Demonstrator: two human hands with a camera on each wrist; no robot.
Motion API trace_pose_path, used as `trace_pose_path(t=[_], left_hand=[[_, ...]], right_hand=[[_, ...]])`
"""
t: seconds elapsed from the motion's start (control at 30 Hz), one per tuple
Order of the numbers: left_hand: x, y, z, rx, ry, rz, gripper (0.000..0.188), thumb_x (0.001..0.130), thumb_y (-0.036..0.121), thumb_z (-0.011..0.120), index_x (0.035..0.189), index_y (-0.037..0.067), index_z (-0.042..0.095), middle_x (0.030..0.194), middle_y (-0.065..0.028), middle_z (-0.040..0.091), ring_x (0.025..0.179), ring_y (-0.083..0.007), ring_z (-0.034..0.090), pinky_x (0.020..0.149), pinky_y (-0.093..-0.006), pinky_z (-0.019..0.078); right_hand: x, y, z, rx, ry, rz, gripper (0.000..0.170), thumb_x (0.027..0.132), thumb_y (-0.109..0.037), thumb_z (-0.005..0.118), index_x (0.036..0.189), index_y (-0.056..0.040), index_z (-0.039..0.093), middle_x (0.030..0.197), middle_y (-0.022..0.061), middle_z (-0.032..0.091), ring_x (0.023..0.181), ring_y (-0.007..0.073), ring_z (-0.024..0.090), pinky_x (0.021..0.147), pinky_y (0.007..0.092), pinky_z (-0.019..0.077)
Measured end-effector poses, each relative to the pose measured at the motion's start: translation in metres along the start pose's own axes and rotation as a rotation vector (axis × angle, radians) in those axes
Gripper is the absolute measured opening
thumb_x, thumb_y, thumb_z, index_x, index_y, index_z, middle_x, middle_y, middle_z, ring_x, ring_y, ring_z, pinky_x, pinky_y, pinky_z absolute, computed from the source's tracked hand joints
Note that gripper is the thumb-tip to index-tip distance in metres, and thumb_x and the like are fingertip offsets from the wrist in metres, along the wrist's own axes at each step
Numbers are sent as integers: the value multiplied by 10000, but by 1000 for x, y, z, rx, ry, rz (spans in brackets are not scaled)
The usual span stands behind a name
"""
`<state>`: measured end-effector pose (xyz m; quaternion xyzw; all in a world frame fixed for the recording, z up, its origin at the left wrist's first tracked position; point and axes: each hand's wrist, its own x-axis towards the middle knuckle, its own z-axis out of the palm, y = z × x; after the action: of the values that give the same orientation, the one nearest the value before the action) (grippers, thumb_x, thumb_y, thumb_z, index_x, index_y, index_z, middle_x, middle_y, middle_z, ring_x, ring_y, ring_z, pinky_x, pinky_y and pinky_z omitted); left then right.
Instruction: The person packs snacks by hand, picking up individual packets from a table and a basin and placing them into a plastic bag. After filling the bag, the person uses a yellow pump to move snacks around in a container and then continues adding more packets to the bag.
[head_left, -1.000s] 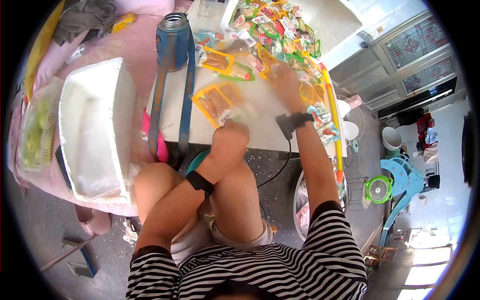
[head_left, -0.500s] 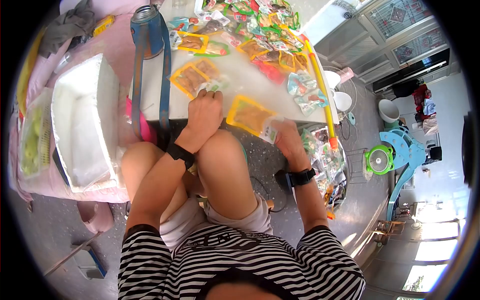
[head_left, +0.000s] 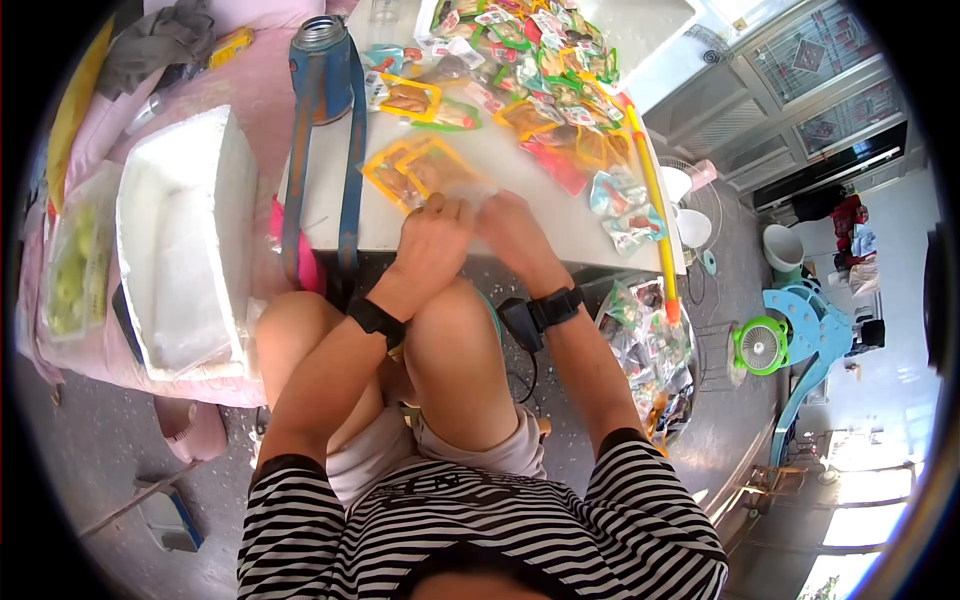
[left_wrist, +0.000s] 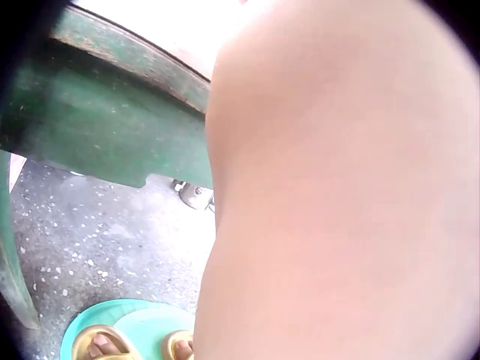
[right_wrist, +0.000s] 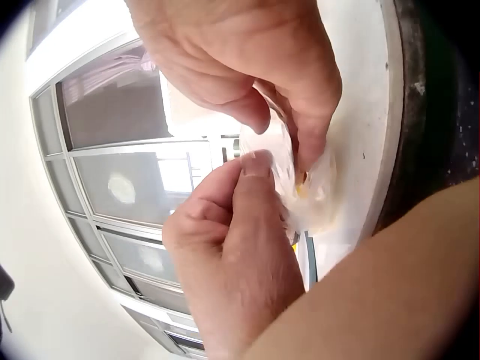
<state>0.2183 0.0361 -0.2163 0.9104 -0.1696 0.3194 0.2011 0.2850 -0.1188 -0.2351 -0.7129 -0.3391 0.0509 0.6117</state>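
Note:
Two yellow-edged snack packets (head_left: 432,170) overlap near the table's front edge in the head view, their clear ends running to my hands. My left hand (head_left: 437,235) pinches the packets' ends between thumb and curled fingers. Close beside it, my right hand (head_left: 515,230) pinches the same gathered ends. The right wrist view shows the right hand (right_wrist: 262,60) above and the left hand (right_wrist: 232,255) below, with the clear crinkled plastic (right_wrist: 315,202) between their fingertips. A bare leg fills most of the left wrist view, where neither hand shows.
A heap of snack packets (head_left: 545,60) covers the table's far side. Blue packets (head_left: 625,200) lie by a yellow pole (head_left: 650,190) on the right. A strapped blue flask (head_left: 322,80) stands at left, near a white foam box (head_left: 185,250). Below right is a packet-filled basin (head_left: 650,350).
My right hand first reached into the heap, then drew a yellow-edged packet toward me. It has now moved left, bringing that packet to the left hand, which kept its grip near the table edge.

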Motion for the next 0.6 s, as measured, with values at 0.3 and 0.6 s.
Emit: trace_pose_path(t=[0.3, 0.6], left_hand=[[0, 2, -3, -30, -6, -16, 179, 630, -9, 558, 808, 0, 549, 728, -137, 556, 743, -306, 562, 603, -383, 499], [-2, -3, -3, 43, 1, -8, 182, 630, 8, 574, 811, 5, 561, 759, -124, 573, 753, -298, 577, 595, -380, 501]], right_hand=[[-1, -31, 2, 80, 146, 529, 132, 886, -41, 510, 936, 56, 585, 914, 168, 618, 734, 235, 642, 651, 333, 568], [16, -20, 11, -54, 101, 49, 170, 882, -83, 551, 987, 42, 598, 881, 151, 627, 768, 254, 656, 662, 338, 560]])
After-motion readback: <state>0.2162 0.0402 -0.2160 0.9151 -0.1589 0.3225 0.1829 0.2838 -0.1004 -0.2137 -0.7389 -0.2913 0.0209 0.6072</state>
